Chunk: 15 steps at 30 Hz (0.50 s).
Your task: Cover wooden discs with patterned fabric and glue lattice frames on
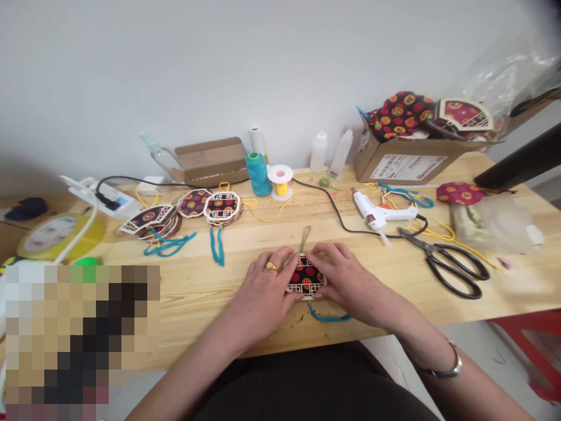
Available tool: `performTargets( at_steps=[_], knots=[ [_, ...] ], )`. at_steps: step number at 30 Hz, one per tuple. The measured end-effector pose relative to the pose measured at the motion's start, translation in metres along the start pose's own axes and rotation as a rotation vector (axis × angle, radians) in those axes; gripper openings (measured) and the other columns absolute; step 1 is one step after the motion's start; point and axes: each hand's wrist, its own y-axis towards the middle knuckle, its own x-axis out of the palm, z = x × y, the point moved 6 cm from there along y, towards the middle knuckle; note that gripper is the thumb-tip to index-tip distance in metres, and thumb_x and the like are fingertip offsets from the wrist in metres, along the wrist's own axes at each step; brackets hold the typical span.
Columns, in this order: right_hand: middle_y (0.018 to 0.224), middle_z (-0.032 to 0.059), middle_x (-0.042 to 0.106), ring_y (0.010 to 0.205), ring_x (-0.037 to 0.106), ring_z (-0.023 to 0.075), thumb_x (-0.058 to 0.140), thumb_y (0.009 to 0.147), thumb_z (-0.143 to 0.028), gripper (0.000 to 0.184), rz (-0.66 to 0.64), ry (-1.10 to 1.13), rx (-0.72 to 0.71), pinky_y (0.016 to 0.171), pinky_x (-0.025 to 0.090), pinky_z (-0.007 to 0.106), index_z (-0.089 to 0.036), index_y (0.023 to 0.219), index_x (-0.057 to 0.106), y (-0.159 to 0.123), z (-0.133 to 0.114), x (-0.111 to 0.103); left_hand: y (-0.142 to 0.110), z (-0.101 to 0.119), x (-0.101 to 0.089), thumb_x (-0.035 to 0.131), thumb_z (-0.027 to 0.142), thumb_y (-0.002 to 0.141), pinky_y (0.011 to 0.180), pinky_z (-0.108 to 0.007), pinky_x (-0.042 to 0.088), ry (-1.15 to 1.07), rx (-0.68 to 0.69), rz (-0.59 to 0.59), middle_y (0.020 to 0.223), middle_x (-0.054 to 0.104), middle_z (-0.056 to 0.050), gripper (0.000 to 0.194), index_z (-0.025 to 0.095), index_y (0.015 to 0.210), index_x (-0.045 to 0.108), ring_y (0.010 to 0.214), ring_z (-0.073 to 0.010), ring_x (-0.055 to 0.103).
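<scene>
An octagonal fabric ornament [307,273] with a pale lattice frame lies at the table's front edge, its dark cloth patterned in red. Around its left edge my left hand [269,283] is closed, thumb near the lower corner and fingers at the upper one. My right hand [346,280] grips the opposite edge in the same way. A thin cord loop [305,238] sticks out above the ornament, and a blue cord [328,317] trails from below it. Parts of both side edges are hidden under my fingers.
To the right lie a white glue gun [381,213] and black-handled scissors [456,263]. Finished-looking ornaments [222,206] are stacked at the left, near a blue thread spool [258,175] and yellow cord spool [281,184]. A full cardboard box [394,158] stands behind.
</scene>
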Motion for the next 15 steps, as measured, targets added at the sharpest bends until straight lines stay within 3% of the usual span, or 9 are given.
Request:
performTargets(
  at_steps=[8, 15],
  knots=[
    [0.12, 0.0085, 0.051, 0.112, 0.043, 0.0275, 0.068, 0.08, -0.025, 0.05, 0.095, 0.066, 0.037, 0.096, 0.045, 0.047, -0.024, 0.127, 0.051, -0.009, 0.006, -0.001, -0.006, -0.001, -0.001, 0.063, 0.026, 0.082, 0.1, -0.051, 0.039, -0.017, -0.046, 0.103, 0.131, 0.044, -0.011, 0.055, 0.021, 0.133, 0.044, 0.118, -0.0305, 0.039],
    [0.12, 0.0098, 0.053, 0.111, 0.045, 0.0283, 0.067, 0.08, -0.028, 0.05, 0.155, 0.057, 0.032, 0.094, 0.045, 0.049, -0.024, 0.128, 0.052, -0.014, 0.008, 0.001, -0.007, -0.002, 0.0, 0.062, 0.03, 0.082, 0.096, -0.053, 0.041, -0.016, -0.065, 0.117, 0.13, 0.042, -0.012, 0.052, 0.022, 0.131, 0.047, 0.115, -0.032, 0.04]
  ],
)
